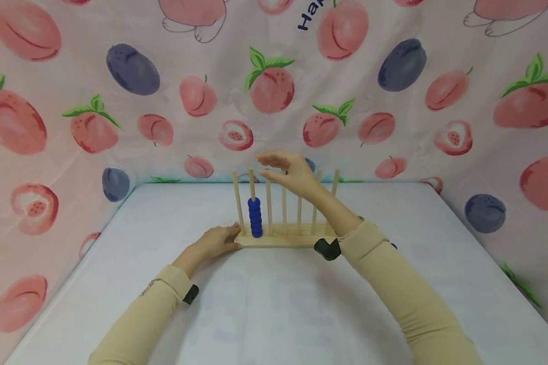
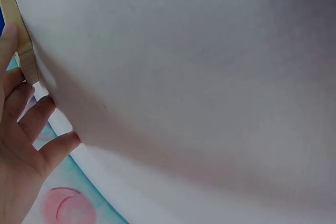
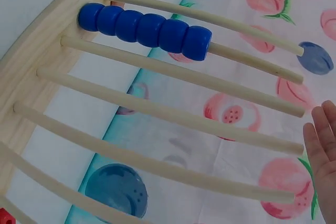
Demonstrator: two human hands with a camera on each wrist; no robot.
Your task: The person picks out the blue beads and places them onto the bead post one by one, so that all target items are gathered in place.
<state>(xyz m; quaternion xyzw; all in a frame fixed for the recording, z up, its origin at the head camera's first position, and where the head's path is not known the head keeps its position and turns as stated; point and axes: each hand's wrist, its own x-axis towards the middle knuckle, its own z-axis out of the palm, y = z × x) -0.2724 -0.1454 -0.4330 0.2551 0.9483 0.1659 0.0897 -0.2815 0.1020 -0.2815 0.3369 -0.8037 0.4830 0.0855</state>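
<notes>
A wooden peg rack (image 1: 274,243) stands on the white table, with several upright pegs in its base. Several blue beads (image 1: 255,218) are stacked on the second peg from the left; the other pegs in the right wrist view look bare. My left hand (image 1: 216,241) holds the left end of the base, thumb at the front edge and fingers toward the back. Above the peg tops is my right hand (image 1: 292,172), its fingers extended and parted from the thumb, with nothing between them. In the right wrist view its fingers (image 3: 320,140) show beside the peg tips.
A blue piece (image 1: 394,246) peeks out beside the right sleeve, mostly hidden. Something red (image 3: 6,217) shows at the lower left corner of the right wrist view. A fruit-patterned cloth (image 1: 274,126) hangs behind the table (image 1: 274,304).
</notes>
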